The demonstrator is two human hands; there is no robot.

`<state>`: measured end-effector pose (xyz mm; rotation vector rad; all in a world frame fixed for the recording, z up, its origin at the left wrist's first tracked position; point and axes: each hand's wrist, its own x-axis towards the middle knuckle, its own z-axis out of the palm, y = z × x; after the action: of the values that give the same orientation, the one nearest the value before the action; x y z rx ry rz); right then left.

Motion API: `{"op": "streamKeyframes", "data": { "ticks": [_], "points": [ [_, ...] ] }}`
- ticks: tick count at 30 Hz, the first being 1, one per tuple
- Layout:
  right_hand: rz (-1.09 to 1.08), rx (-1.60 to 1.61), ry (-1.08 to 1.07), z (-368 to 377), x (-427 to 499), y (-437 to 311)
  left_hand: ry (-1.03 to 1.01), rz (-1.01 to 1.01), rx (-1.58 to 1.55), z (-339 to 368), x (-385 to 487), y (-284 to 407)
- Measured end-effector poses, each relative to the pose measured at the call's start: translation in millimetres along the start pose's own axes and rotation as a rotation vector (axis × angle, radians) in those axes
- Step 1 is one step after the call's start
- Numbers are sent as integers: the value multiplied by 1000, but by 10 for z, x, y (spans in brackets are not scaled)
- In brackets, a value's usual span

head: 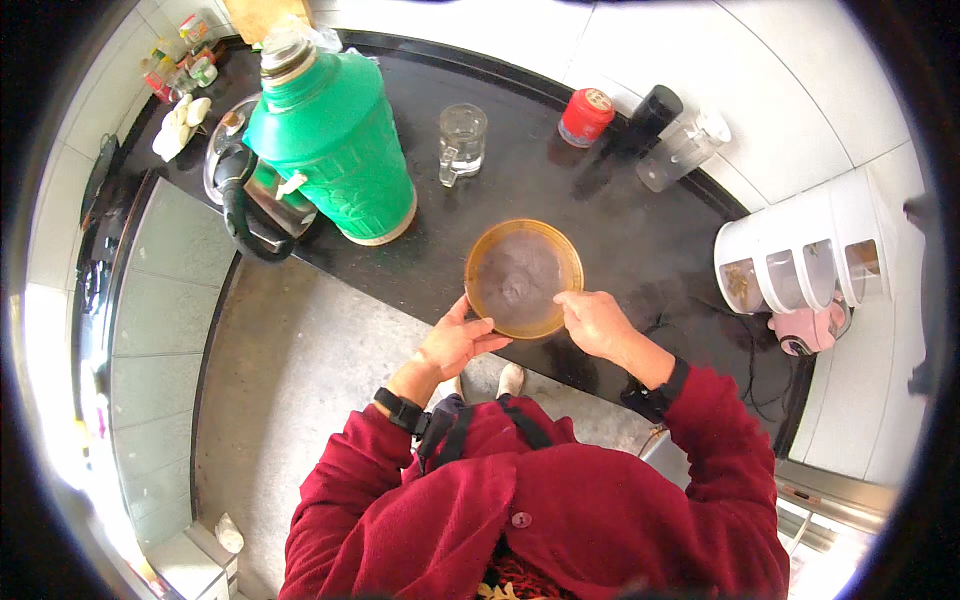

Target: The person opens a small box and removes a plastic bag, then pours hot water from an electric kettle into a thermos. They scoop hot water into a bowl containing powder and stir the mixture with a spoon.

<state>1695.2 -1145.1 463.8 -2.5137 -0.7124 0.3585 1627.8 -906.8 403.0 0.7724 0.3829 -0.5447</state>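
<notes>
A yellow-brown bowl (525, 334) with a greyish, swirled paste or liquid inside is near the front edge of the black countertop. My left hand (455, 337) supports it at its lower left, thumb along the outer side and fingers beneath. At the right rim is my right hand (596, 321), fingers curled and pinched together. Whether it grips the rim or a thin utensil cannot be made out. Beyond the bowl stands a glass mug (463, 139) partly filled with clear liquid. To the left rises a large green thermos flask (337, 142).
A metal kettle (247, 187) with a black handle sits beside the flask. Toward the wall are a red canister (586, 118), a black cylindrical container (654, 112) and a clear jar (679, 157). A white compartment rack (806, 247), pink appliance (806, 330) and dark cables occupy the right.
</notes>
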Motion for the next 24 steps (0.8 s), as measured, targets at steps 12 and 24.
{"op": "streamKeyframes", "data": {
  "ticks": [12,24],
  "points": [
    [149,218,154,70,117,-37,448,392,202,-1200,-677,739],
    [244,240,-16,73,48,-177,835,710,480,-1887,-1172,1931]
  ]
}}
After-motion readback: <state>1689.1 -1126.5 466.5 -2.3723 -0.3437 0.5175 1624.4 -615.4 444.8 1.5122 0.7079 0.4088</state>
